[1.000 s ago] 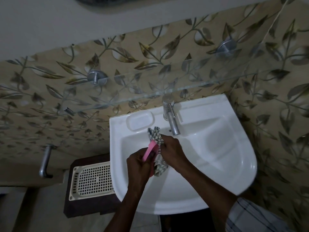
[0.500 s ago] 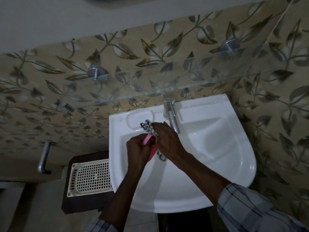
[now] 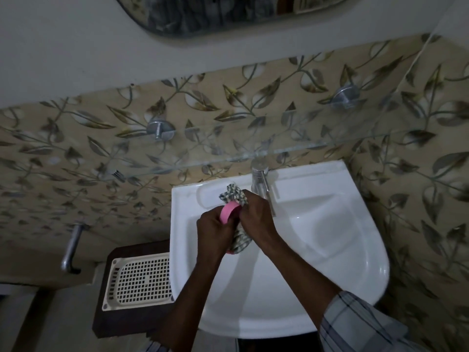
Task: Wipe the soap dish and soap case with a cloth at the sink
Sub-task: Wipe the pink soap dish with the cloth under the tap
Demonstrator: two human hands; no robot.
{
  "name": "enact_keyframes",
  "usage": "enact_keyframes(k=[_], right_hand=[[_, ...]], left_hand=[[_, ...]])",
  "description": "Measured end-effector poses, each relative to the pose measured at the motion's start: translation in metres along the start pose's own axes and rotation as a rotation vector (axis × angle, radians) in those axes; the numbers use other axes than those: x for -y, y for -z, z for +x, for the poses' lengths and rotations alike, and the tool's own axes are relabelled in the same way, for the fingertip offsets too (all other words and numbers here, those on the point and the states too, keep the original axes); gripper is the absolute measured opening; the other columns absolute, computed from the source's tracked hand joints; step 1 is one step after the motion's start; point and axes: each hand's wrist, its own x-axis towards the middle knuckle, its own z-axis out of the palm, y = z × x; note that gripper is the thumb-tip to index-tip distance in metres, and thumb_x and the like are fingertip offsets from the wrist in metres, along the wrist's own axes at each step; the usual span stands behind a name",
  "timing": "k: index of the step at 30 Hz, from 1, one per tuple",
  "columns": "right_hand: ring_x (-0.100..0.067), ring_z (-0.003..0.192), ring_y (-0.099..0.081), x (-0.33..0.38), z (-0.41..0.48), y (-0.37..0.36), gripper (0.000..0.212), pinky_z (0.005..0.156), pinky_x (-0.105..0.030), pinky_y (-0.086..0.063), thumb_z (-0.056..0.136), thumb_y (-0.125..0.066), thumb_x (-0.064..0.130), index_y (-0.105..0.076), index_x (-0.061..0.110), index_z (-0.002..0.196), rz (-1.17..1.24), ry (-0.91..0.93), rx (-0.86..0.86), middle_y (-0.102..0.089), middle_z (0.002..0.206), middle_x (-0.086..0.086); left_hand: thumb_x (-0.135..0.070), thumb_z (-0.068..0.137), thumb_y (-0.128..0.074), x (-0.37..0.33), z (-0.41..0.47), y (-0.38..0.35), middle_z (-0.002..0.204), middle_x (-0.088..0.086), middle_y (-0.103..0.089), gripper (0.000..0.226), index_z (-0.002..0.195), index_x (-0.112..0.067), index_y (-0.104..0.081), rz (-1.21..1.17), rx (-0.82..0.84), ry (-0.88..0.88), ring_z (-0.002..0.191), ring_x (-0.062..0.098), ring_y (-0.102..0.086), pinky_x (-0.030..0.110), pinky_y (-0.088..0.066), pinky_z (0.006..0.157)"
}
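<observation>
Over the white sink (image 3: 330, 262), my left hand (image 3: 215, 229) grips a pink soap case (image 3: 228, 210) held on edge. My right hand (image 3: 256, 219) presses a checked cloth (image 3: 233, 195) against the case; the cloth bunches above my fingers and hangs down below them (image 3: 241, 241). The moulded soap dish recess (image 3: 208, 195) lies in the sink's back left rim, just behind the cloth and partly hidden by it. The lower part of the case is hidden by my hands.
A steel tap (image 3: 260, 179) stands at the sink's back, right of my hands. A glass shelf (image 3: 279, 151) juts out above it. A cream perforated tray (image 3: 142, 283) rests on a dark stand left of the sink. A metal handle (image 3: 72, 246) sticks out at far left.
Both hands with the case and cloth rose toward the sink's back rim, then stayed there. The cloth shifted along the case. The view tilted up, bringing the mirror's edge in.
</observation>
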Motion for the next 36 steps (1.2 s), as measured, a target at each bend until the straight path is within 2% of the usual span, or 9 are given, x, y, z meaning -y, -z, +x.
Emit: enact_keyframes(k=[5, 10, 12, 17, 20, 23, 27, 29, 36], right_hand=[[-0.031, 0.125, -0.056, -0.003, -0.017, -0.001, 0.033, 0.114, -0.045, -0.036, 0.085, -0.065, -0.005, -0.067, -0.006, 0.118, -0.153, 0.419, 0.058, -0.066, 0.124, -0.023], [-0.031, 0.119, -0.062, 0.003, -0.025, 0.002, 0.037, 0.102, -0.018, -0.043, 0.091, -0.045, 0.008, -0.066, -0.003, 0.119, -0.033, 0.254, -0.011, -0.069, 0.118, -0.016], [-0.029, 0.123, -0.058, -0.001, -0.031, -0.003, 0.037, 0.109, -0.032, -0.040, 0.089, -0.048, 0.003, -0.066, -0.005, 0.119, -0.016, 0.325, -0.003, -0.067, 0.123, -0.020], [-0.031, 0.101, -0.067, -0.014, -0.013, 0.000, 0.031, 0.091, -0.046, -0.054, 0.090, -0.044, -0.002, -0.066, 0.004, 0.111, 0.143, -0.100, -0.015, -0.072, 0.106, -0.015], [-0.027, 0.094, -0.068, -0.005, -0.013, 0.002, 0.023, 0.086, -0.047, -0.055, 0.089, -0.046, 0.007, -0.066, 0.004, 0.101, 0.110, -0.030, 0.086, -0.073, 0.097, -0.012], [-0.027, 0.083, -0.065, -0.002, -0.020, 0.002, 0.038, 0.075, -0.041, -0.053, 0.082, -0.040, 0.032, -0.063, 0.001, 0.083, -0.092, 0.156, 0.078, -0.068, 0.084, -0.014], [-0.029, 0.103, -0.064, -0.005, -0.030, -0.006, 0.026, 0.097, -0.042, -0.051, 0.084, -0.055, 0.006, -0.069, -0.001, 0.105, -0.164, 0.354, 0.138, -0.070, 0.107, -0.019], [-0.029, 0.120, -0.061, -0.019, -0.020, 0.006, 0.035, 0.114, -0.047, -0.036, 0.085, -0.056, -0.004, -0.066, -0.004, 0.119, -0.161, 0.371, 0.104, -0.067, 0.122, -0.020], [-0.033, 0.123, -0.058, -0.009, -0.020, -0.002, 0.030, 0.113, -0.033, -0.034, 0.089, -0.055, -0.013, -0.066, -0.011, 0.116, -0.098, 0.428, 0.067, -0.065, 0.123, -0.027]], left_hand=[[0.000, 0.081, -0.060, -0.007, 0.004, 0.003, 0.053, 0.001, -0.065, 0.022, 0.061, -0.008, -0.065, -0.011, 0.004, 0.029, 0.048, 0.000, -0.058, 0.027, -0.044, 0.049], [0.000, 0.077, -0.060, -0.006, -0.008, -0.004, 0.051, 0.005, -0.064, 0.019, 0.061, -0.008, -0.066, -0.231, 0.002, 0.105, 0.048, 0.016, -0.058, 0.027, -0.047, 0.047], [-0.001, 0.078, -0.062, -0.003, -0.011, -0.005, 0.048, 0.000, -0.064, 0.023, 0.058, -0.011, -0.065, -0.222, -0.027, 0.082, 0.046, 0.012, -0.057, 0.026, -0.045, 0.046], [0.003, 0.085, -0.070, -0.011, -0.022, -0.004, 0.085, 0.007, -0.080, 0.025, 0.100, -0.014, -0.081, -0.444, -0.080, 0.072, 0.080, 0.020, -0.076, 0.028, -0.060, 0.067], [-0.002, 0.087, -0.071, -0.012, -0.033, -0.001, 0.082, 0.004, -0.079, 0.018, 0.098, -0.014, -0.079, -0.402, -0.073, 0.095, 0.074, 0.012, -0.073, 0.024, -0.057, 0.063], [-0.012, 0.088, -0.070, -0.016, -0.020, 0.008, 0.057, -0.007, -0.068, 0.022, 0.070, -0.024, -0.069, 0.034, 0.025, 0.087, 0.056, 0.001, -0.066, 0.015, -0.047, 0.052], [0.006, 0.083, -0.064, -0.020, -0.006, 0.026, 0.066, 0.003, -0.073, 0.022, 0.071, -0.011, -0.069, 0.078, 0.159, 0.115, 0.071, 0.023, -0.076, 0.025, -0.060, 0.057], [0.002, 0.085, -0.069, -0.020, -0.015, 0.029, 0.066, -0.008, -0.077, 0.029, 0.071, -0.023, -0.074, -0.004, 0.126, 0.045, 0.068, 0.009, -0.075, 0.024, -0.061, 0.060], [-0.003, 0.090, -0.065, -0.010, -0.022, 0.018, 0.056, -0.016, -0.066, 0.031, 0.069, -0.025, -0.069, -0.043, -0.006, -0.032, 0.056, -0.004, -0.062, 0.018, -0.049, 0.054]])
